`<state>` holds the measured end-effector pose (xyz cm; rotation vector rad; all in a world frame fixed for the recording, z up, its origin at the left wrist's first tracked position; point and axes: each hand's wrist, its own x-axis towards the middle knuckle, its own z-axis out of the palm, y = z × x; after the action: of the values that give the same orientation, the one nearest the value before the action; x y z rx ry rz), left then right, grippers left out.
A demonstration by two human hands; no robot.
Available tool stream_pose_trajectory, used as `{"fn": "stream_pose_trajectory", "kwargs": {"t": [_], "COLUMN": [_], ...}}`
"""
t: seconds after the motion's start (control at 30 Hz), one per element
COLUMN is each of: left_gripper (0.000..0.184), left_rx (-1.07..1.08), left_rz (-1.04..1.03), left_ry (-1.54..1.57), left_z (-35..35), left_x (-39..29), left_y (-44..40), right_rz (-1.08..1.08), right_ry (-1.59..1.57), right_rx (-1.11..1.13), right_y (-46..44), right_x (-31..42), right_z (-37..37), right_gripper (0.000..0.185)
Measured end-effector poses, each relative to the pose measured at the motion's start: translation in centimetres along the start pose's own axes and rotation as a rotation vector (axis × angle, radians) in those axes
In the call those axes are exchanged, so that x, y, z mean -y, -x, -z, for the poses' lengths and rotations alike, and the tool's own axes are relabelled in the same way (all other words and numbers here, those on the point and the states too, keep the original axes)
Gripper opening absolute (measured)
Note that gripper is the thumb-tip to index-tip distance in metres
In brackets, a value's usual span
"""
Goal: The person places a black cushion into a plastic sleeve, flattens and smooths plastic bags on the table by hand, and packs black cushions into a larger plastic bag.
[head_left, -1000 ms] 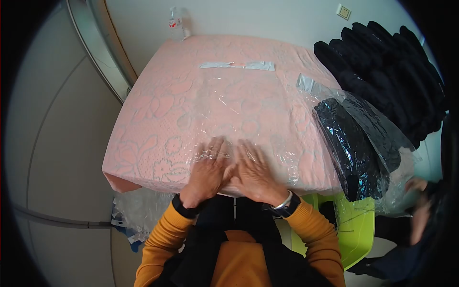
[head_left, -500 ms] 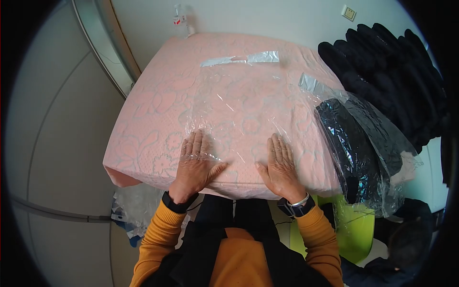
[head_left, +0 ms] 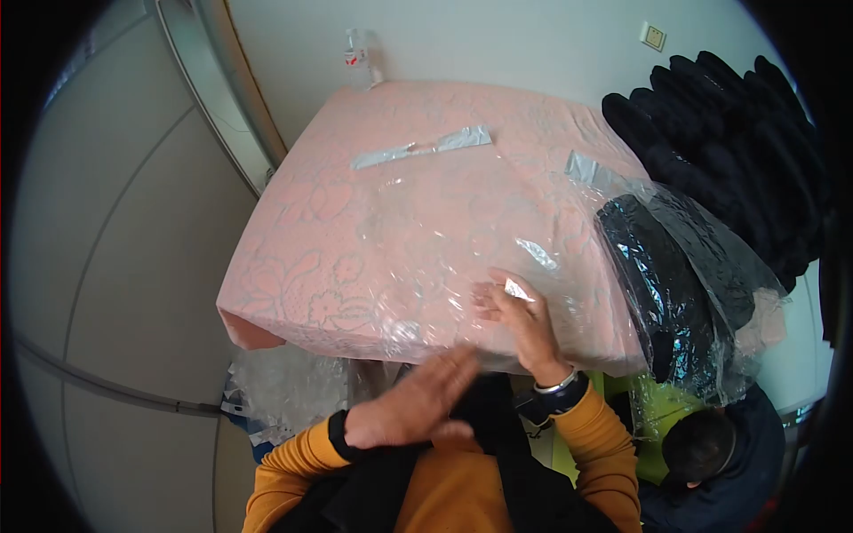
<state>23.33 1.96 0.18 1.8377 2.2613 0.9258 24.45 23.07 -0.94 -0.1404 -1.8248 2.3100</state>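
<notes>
A clear plastic bag (head_left: 444, 213) with a silvery strip along its far end lies slightly askew on the pink patterned cloth (head_left: 306, 204) covering the table. My right hand (head_left: 520, 315) is over the bag's near right part, fingers bent around a shiny fold of plastic; whether they grip it is hard to tell. Blurred by motion, my left hand (head_left: 413, 400) is in front of the table's near edge, off the bag, with fingers extended and nothing visible in it.
Dark items in clear plastic (head_left: 662, 275) lie at the table's right side, with a black furry pile (head_left: 729, 151) behind. A bottle (head_left: 357, 62) stands at the back left. Another person (head_left: 711, 462) bends low at the lower right, by a green container (head_left: 662, 409).
My left hand has left the cloth and moved toward my body. My right hand has lifted and turned inward, fingers bending. The plastic bag has shifted and tilted. The other person's head has come into clearer view.
</notes>
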Motion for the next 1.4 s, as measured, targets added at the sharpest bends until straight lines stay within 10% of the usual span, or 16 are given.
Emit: {"fn": "stream_pose_trajectory", "kwargs": {"t": [0.17,0.33,0.7,0.8,1.07,1.4], "left_gripper": [0.061,0.045,0.034,0.026,0.015,0.011], "left_rx": [0.151,-0.222,-0.162,-0.196,-0.407,-0.382], "left_rz": [-0.023,0.282,0.341,0.381,0.459,0.753], "left_ry": [0.513,0.011,-0.738,-0.746,-0.856,-0.948], "left_z": [5.9,9.3,9.5,9.0,8.6,7.6], "left_x": [-0.7,3.0,14.4,14.6,9.3,9.0], "left_y": [1.0,2.3,3.8,5.0,6.8,10.2], "right_rz": [-0.136,-0.307,-0.031,0.454,0.661,0.729], "right_ry": [-0.068,-0.106,0.289,0.782,1.004,1.057], "right_rx": [0.057,0.244,-0.348,-0.409,0.211,0.384], "right_y": [0.3,-1.1,-2.4,0.9,7.2,2.2], "right_x": [1.6,4.3,4.5,5.3,1.9,-2.0], "right_z": [3.8,9.6,11.5,8.9,-4.3,-9.7], "right_gripper": [0.027,0.02,0.035,0.041,0.06,0.08]}}
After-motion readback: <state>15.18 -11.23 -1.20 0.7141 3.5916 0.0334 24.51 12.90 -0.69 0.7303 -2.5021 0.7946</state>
